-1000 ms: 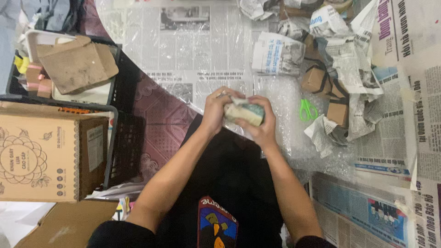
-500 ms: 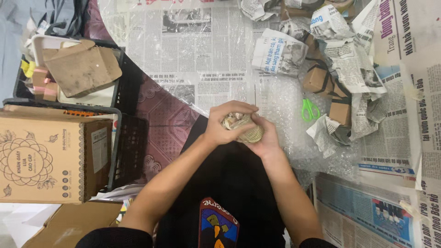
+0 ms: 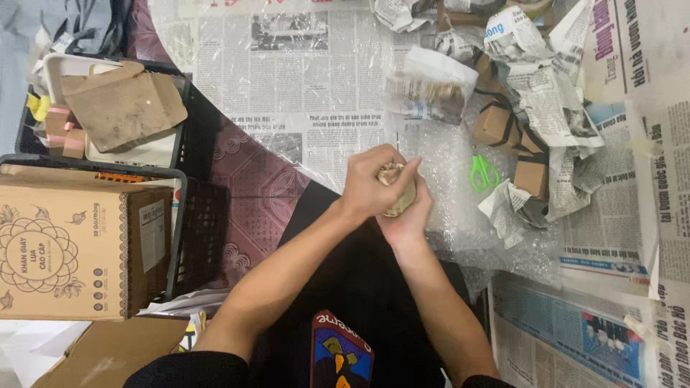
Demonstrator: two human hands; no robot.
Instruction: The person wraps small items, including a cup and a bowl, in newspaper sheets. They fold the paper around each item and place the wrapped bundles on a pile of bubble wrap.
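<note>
My left hand [image 3: 370,188] and right hand [image 3: 408,215] are both closed around a small newspaper-wrapped bundle [image 3: 397,192], held above the bubble wrap [image 3: 460,208] at the table's edge. If my fingers loosen, I judge the paper could unfold or the bundle could drop into my lap.

**Layout around the two clasped hands**

Left hand [image 3: 374,187] over right hand [image 3: 404,215], closed together around a small wrapped bundle [image 3: 399,190], above bubble wrap [image 3: 460,215]. Scissors [image 3: 483,172] just right of the hands. Small boxes [image 3: 514,147] among crumpled newspaper [image 3: 539,86] farther right. Spread newspaper [image 3: 302,79] beyond the hands. Crate [image 3: 188,215] holding a cardboard box [image 3: 79,244] well to the left.
</note>
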